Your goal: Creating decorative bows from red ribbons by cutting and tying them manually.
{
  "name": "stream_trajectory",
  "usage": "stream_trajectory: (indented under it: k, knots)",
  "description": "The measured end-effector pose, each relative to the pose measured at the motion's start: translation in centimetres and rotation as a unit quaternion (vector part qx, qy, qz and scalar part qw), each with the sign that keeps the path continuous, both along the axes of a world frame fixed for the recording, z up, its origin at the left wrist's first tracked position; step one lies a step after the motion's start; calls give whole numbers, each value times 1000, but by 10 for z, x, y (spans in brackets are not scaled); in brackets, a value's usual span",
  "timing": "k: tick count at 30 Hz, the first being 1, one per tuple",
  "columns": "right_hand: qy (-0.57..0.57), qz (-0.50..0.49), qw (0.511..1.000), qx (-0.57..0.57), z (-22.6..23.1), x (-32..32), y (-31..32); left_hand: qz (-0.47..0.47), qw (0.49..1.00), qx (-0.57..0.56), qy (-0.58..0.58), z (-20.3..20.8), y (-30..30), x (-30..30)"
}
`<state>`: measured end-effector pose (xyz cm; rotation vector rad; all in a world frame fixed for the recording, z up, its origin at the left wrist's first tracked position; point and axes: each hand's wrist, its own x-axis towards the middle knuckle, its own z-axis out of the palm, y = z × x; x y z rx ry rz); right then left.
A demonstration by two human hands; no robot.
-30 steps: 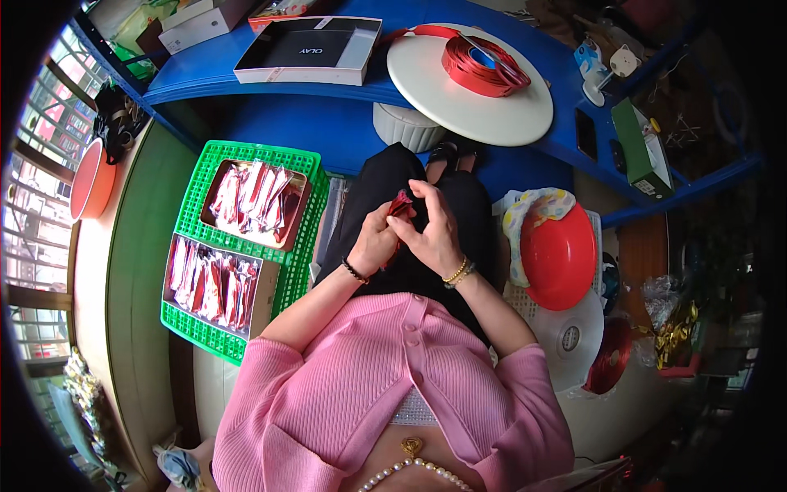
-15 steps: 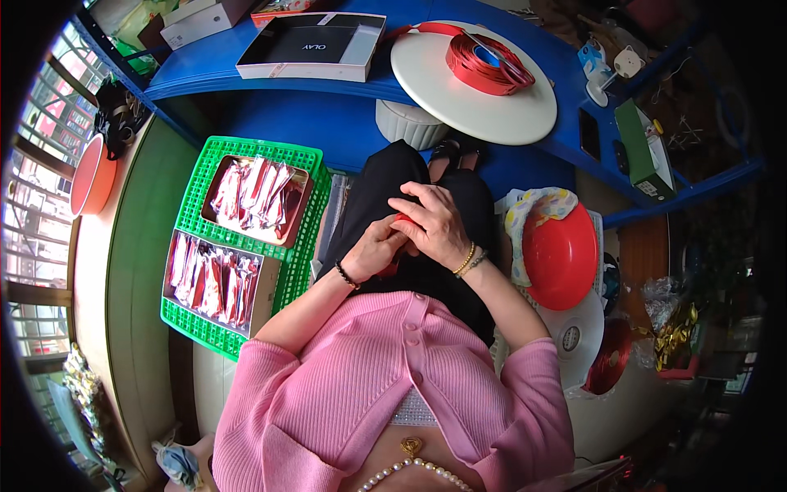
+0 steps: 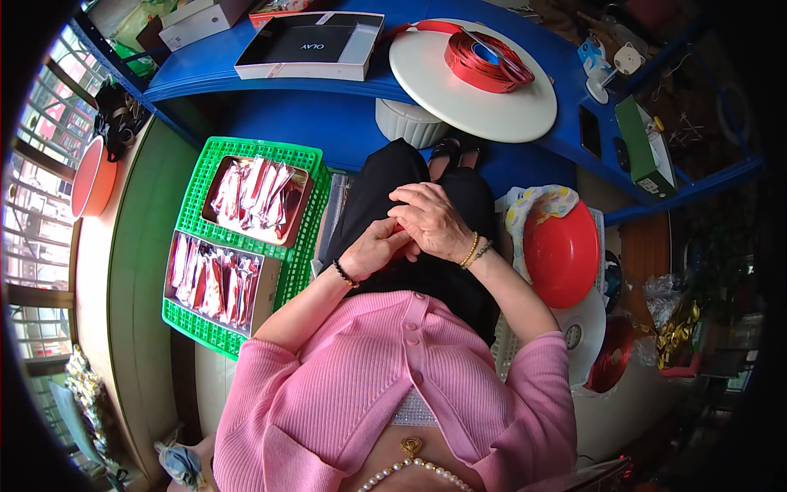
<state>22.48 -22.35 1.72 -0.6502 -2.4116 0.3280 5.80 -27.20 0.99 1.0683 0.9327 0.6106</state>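
Note:
Over my lap my two hands meet, fingers bent and pressed together. My left hand [image 3: 375, 248] is closed, thumb and fingertips tucked against the other hand's fingers. My right hand [image 3: 434, 225] curls over from the right, its fingers bent across the left fingertips. Whatever they pinch is hidden; at most a trace of red shows between the fingers. Beneath them lie the black trousers [image 3: 369, 197]. To the left, a green plastic basket [image 3: 270, 149] carries a tin [image 3: 301, 217] and a white box [image 3: 266, 287], both filled with red and white strip-like packets [image 3: 215, 283].
Ahead, a blue table [image 3: 201, 74] holds a shallow open box [image 3: 361, 66], a white round board [image 3: 418, 78] with a red ribbon roll [image 3: 475, 70], a phone [image 3: 589, 131] and a green box [image 3: 639, 148]. At right sit a red basin [image 3: 561, 254] and white reel [image 3: 586, 332].
My right fingers have come down and drawn closer together over the left hand. The small red piece that showed between my hands is now almost wholly covered.

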Motion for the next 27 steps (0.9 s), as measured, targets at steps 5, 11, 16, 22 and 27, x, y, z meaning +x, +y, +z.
stream_trajectory:
  k: [5, 11, 16, 22, 27]
  knots:
    - [51, 1, 998, -27, -3, -5, -2, 36, 996, 80, -14, -32, 0, -1]
    - [58, -29, 998, -11, 2, -2, 0, 35, 991, 126, -24, -29, -2, 1]
    - [0, -19, 1000, 15, 10, 3, -1, 46, 995, 92, 4, -10, -5, 2]
    - [8, 29, 998, -58, 13, 8, 5, 15, 996, 74, -44, -23, -1, -1]
    - [40, 18, 989, -140, 15, 8, 5, -6, 992, 81, -97, -17, -1, -1]
